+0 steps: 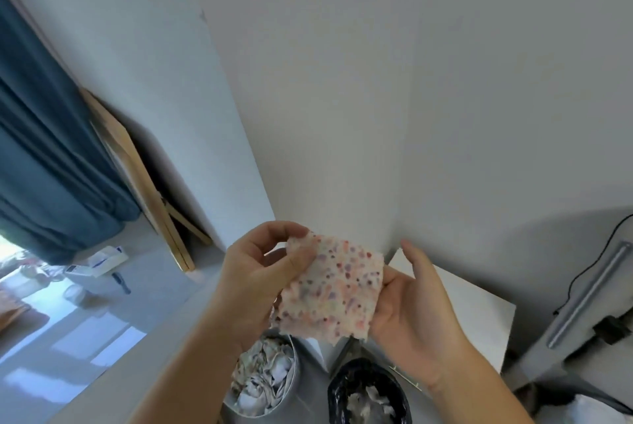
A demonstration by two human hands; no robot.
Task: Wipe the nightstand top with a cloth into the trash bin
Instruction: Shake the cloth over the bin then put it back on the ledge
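The left hand pinches the top left corner of the cloth between curled fingers and thumb; the right hand holds its right edge at the thumb, fingers nearly straight. The cloth is a small pale square, speckled pink, red and purple, rough-edged, held up in the air between them. Below it are the white nightstand, a grey bin of crumpled scraps and a black-lined trash bin.

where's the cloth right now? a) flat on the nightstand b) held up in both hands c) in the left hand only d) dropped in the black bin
b: the left hand and the right hand each hold an edge of the cloth, up in the air.
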